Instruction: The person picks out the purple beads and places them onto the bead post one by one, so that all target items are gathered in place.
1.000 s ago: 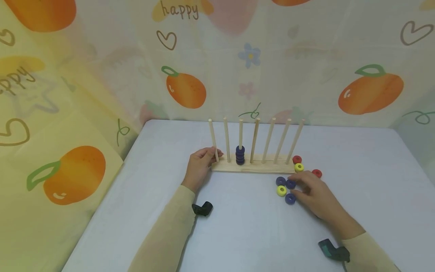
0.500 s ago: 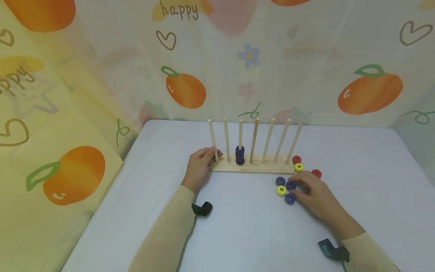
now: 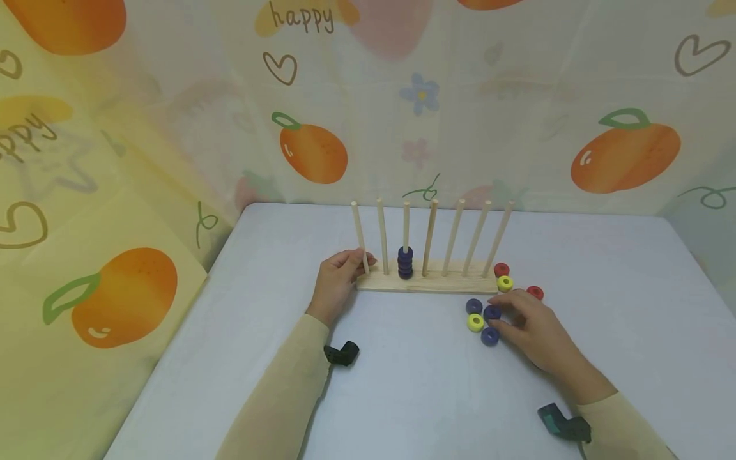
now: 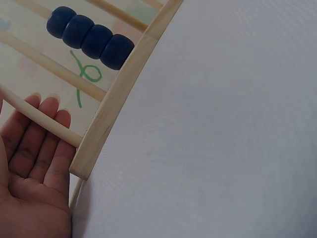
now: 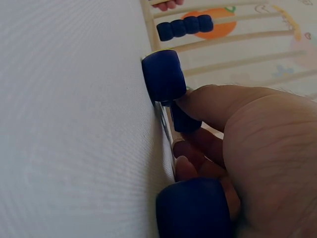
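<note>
A wooden rack (image 3: pixel 428 285) with a row of upright pegs stands on the table. Several dark blue beads (image 3: pixel 405 263) are stacked on its third peg from the left. My left hand (image 3: pixel 339 281) holds the leftmost peg (image 4: pixel 47 121) near its base, thumb in front and fingers behind. To the right, my right hand (image 3: pixel 531 326) pinches a blue bead (image 5: pixel 184 118) between thumb and fingers at table level. Close by lie two blue beads (image 3: pixel 474 306) (image 3: pixel 490 337) and a yellow bead (image 3: pixel 475 322). Another blue bead (image 5: pixel 193 210) shows under the right palm.
Two red beads (image 3: pixel 501 269) (image 3: pixel 535 293) and a yellow bead (image 3: pixel 505 283) lie by the rack's right end. The table has a white cover (image 3: pixel 414 390). A printed cloth (image 3: pixel 494 83) hangs behind it, and a yellowish one on the left.
</note>
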Demonstrator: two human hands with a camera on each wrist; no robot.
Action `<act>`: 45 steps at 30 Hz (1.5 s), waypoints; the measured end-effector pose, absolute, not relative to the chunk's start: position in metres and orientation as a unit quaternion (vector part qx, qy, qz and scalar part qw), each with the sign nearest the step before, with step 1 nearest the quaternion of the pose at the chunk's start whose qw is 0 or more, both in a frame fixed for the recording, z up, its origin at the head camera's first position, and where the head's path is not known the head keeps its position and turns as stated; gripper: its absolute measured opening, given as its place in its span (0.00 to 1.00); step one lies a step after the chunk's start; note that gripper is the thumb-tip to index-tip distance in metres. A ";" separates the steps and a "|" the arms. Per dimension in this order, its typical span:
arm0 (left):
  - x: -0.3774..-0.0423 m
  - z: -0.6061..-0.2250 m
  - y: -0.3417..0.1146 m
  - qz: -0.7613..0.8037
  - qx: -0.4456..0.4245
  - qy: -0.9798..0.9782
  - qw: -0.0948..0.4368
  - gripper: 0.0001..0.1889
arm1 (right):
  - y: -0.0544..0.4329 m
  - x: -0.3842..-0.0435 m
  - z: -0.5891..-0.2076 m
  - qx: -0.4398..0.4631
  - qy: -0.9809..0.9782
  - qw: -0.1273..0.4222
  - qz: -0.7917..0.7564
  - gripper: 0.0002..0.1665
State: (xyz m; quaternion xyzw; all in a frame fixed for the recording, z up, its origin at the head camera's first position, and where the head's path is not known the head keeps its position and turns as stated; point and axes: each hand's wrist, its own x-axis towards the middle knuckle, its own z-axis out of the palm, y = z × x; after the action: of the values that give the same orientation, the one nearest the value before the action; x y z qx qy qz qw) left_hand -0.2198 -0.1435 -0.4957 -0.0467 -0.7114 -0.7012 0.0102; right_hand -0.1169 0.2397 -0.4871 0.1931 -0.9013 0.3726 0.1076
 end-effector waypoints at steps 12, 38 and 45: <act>-0.218 -0.495 -0.144 -0.691 -0.044 -0.721 0.009 0.25 | 0.239 -0.116 -0.485 0.195 -0.893 0.133 0.383 0.26; -0.218 -0.496 -0.144 -0.697 -0.036 -0.716 0.006 0.23 | 0.224 -0.113 -0.459 0.197 -0.885 0.140 0.397 0.28; -0.218 -0.497 -0.144 -0.698 -0.043 -0.714 0.008 0.24 | 0.219 -0.112 -0.451 0.230 -0.865 0.156 0.419 0.29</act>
State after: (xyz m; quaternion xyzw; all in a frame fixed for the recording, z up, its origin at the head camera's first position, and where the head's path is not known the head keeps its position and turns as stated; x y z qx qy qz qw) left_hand -0.2184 -0.1441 -0.4970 -0.0429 -0.7145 -0.6983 0.0085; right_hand -0.1122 0.2188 -0.4510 0.2296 -0.8646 0.4189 0.1557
